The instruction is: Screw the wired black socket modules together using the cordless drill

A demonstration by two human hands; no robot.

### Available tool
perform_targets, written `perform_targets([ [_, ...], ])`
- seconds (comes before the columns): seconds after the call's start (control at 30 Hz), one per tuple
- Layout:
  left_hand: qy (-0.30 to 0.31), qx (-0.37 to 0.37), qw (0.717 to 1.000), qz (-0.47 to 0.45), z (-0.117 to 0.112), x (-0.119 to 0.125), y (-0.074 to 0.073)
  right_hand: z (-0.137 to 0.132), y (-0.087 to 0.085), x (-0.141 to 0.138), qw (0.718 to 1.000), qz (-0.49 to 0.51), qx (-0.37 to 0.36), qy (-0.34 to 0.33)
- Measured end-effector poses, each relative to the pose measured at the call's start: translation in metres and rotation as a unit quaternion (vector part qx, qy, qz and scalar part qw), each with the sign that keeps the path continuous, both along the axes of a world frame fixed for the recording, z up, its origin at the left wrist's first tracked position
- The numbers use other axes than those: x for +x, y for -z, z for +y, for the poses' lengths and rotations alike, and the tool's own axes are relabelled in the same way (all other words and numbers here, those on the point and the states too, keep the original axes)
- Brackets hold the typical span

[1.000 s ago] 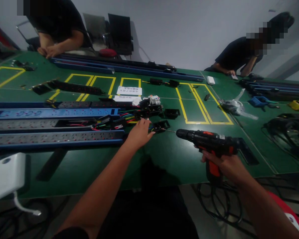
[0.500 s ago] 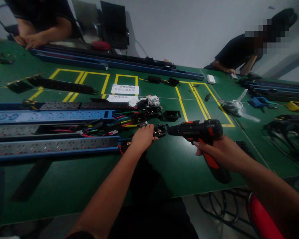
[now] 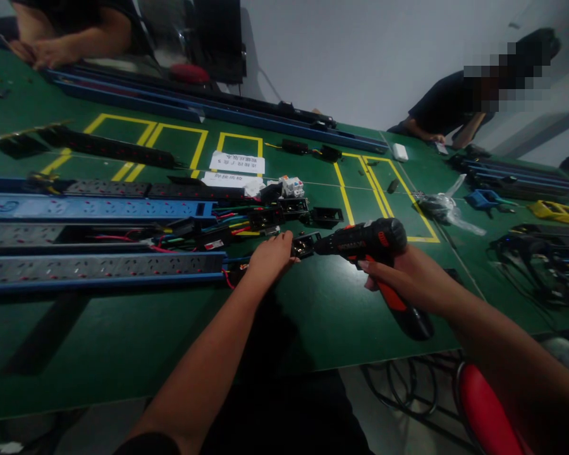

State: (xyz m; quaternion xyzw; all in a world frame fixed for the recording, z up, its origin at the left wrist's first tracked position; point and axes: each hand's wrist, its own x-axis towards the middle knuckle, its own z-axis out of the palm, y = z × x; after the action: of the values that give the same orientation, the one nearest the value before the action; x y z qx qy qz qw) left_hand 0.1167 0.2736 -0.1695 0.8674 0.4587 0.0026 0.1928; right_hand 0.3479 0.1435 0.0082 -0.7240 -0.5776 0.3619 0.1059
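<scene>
My right hand (image 3: 410,278) grips a black and orange cordless drill (image 3: 367,241), its nose pointing left at a small black socket module (image 3: 306,244) on the green table (image 3: 180,335). My left hand (image 3: 270,256) rests closed on the left side of that module, holding it down. Coloured wires (image 3: 227,227) run from the module area to long blue and grey power strips (image 3: 99,265) lying to the left.
Other black modules (image 3: 327,216), a white component (image 3: 291,186) and paper labels (image 3: 237,163) lie behind. Two other people work at the far edge, one at the back left (image 3: 76,31) and one at the back right (image 3: 450,107). A red stool (image 3: 483,411) stands at lower right.
The drill has moved left and tilted so that its nose meets the black module. My left hand stayed on the module. The view shifted slightly downward and left.
</scene>
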Motion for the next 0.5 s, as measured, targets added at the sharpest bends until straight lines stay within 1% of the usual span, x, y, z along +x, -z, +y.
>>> perform_targets([
  [0.1,0.002,0.005,1.000,-0.003,-0.001,-0.001,0.000,0.003,-0.001,-0.007,1.000,-0.004,-0.022,0.019],
  [0.33,0.004,0.026,1.000,-0.012,-0.004,-0.005,-0.002,0.003,0.004,-0.012,1.000,0.006,0.001,0.010],
  [0.5,0.003,0.028,1.000,-0.013,-0.004,-0.006,-0.002,-0.002,0.010,-0.011,1.000,0.008,-0.009,0.014],
])
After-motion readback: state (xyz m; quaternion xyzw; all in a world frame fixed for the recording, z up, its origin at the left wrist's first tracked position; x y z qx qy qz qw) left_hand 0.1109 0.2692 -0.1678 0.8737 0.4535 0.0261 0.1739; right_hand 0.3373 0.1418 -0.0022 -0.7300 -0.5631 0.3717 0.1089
